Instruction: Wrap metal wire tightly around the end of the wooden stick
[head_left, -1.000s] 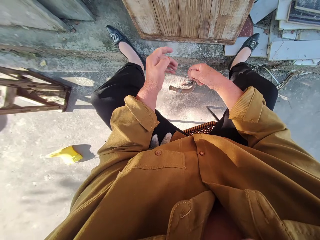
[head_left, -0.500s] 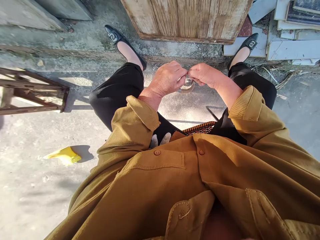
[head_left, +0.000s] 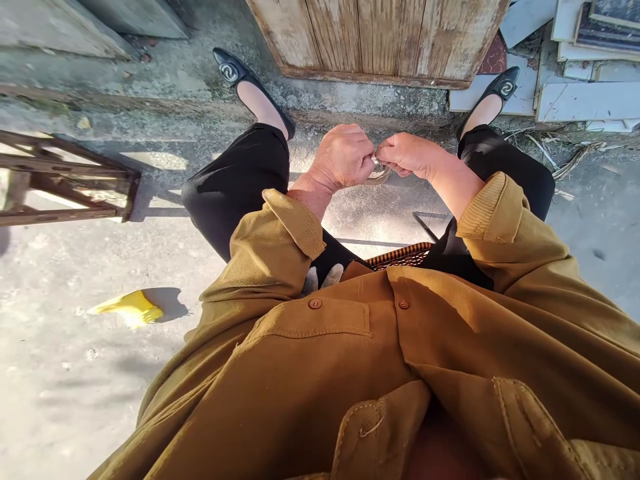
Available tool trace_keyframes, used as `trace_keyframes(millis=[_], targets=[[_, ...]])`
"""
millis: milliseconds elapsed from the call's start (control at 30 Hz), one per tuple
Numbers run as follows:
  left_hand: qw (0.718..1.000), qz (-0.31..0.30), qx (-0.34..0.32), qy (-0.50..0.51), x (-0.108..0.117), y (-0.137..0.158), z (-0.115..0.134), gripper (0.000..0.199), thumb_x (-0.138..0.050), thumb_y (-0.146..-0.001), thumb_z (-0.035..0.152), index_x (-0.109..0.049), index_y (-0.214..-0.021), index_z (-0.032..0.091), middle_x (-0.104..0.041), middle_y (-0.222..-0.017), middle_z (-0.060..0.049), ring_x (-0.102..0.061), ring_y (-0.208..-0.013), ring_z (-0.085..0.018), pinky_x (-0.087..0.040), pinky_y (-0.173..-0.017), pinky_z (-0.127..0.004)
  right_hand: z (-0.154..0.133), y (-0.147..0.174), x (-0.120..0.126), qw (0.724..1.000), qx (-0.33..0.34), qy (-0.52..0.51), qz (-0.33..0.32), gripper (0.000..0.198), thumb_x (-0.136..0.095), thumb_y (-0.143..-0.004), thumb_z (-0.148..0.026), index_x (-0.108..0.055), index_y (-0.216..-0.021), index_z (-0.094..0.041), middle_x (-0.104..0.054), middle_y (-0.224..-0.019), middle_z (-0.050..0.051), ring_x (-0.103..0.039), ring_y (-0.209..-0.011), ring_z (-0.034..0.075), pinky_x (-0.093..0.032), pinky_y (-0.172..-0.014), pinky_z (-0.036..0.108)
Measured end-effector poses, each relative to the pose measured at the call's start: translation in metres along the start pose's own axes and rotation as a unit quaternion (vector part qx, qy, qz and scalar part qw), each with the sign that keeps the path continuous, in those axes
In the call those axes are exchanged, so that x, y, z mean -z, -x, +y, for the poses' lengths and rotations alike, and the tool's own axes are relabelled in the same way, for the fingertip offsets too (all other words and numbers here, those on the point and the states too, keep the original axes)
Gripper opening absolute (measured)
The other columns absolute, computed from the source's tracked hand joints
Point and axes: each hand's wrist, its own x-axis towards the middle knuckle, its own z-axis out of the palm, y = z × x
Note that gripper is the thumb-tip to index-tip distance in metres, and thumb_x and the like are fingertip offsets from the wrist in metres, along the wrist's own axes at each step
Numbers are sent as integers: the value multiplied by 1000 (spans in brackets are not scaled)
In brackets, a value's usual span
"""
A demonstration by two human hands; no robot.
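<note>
I sit with legs apart, looking down past my mustard jacket. My left hand (head_left: 344, 157) and my right hand (head_left: 411, 153) meet in front of me, fingers closed together on a small shiny metal piece (head_left: 377, 165); most of it is hidden between the fingertips. Just below the hands, a curved rusty metal bar (head_left: 380, 177) lies on the concrete and is largely covered by them. A white work glove (head_left: 323, 277) rests in my lap.
A weathered wooden door (head_left: 380, 37) stands ahead between my black shoes. A rusty metal frame (head_left: 65, 180) sits at the left, a yellow object (head_left: 127, 309) lies on the concrete, stacked tiles (head_left: 575, 80) are at the right. The woven seat edge (head_left: 400, 255) shows under me.
My left hand, open and raised a second ago, has come down to meet the right hand and closed on the small metal piece. The right hand stayed nearly still.
</note>
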Motion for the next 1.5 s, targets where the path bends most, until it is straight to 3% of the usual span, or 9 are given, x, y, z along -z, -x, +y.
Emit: trace_keyframes(millis=[100,200,400,467,567,833,1133,1300,1500], targets=[[976,94,39,194,1,5,1,34,-61,-84,36,-78,-113,28,-83,-108,-5,-77,-99,-26,-63,-104,-53,-1,3,3,999,22,-24,10,35,-70,-110,-32,-52,-80,-25,-34,-65,-5,-33,-59,14,-47,-59,28],[925,139,128,329,-7,5,1,42,-69,-81,46,-81,-118,28,-85,-109,-6,-78,-93,-25,-67,-97,-51,-7,9,0,997,50,-59,11,32,-71,-112,-35,-56,-85,-25,-40,-68,-5,-42,-61,14,-53,-65,27],[884,81,190,419,-33,2,-7,72,-67,-93,60,-67,-155,24,-86,-122,-6,-79,-112,-24,-65,-111,-51,-5,6,-13,990,93,-65,79,21,-73,-107,-29,-63,-90,-22,-57,-77,-3,-55,-70,13,-56,-72,25],[880,70,210,421,-37,2,-6,65,-67,-96,59,-68,-150,22,-86,-121,-7,-81,-116,-25,-65,-111,-49,0,0,-15,986,102,-45,125,16,-72,-106,-27,-67,-92,-21,-58,-80,-2,-56,-71,13,-55,-70,25],[906,65,181,376,-40,0,2,43,-69,-102,55,-73,-130,22,-86,-109,-9,-84,-112,-27,-68,-103,-47,6,-6,-14,981,100,-21,165,17,-70,-106,-31,-70,-93,-21,-57,-78,-1,-55,-70,14,-51,-65,25],[949,118,174,233,-36,-6,17,15,-73,-99,26,-77,-112,22,-83,-94,-5,-81,-98,-22,-67,-94,-37,3,-2,-10,984,76,-8,159,24,-62,-106,-24,-65,-82,-21,-57,-72,-1,-50,-63,14,-45,-59,27],[928,206,180,251,-40,-4,0,11,-76,-98,16,-86,-97,20,-80,-90,-4,-76,-93,-18,-61,-89,-30,6,-2,-3,977,112,92,158,29,-64,-107,-30,-68,-80,-20,-62,-71,3,-57,-70,17,-48,-71,30],[910,176,185,327,-33,-4,-1,20,-83,-105,35,-84,-93,19,-75,-79,-2,-66,-71,-13,-54,-70,-25,0,6,5,971,118,145,152,31,-67,-107,-27,-67,-78,-19,-60,-73,2,-62,-77,18,-50,-82,32],[903,139,178,366,-27,-5,1,30,-81,-109,45,-81,-93,20,-77,-82,-1,-60,-61,-9,-46,-60,-24,2,2,9,978,115,103,138,23,-65,-111,-36,-78,-120,-19,-72,-97,5,-70,-81,19,-57,-82,33]])
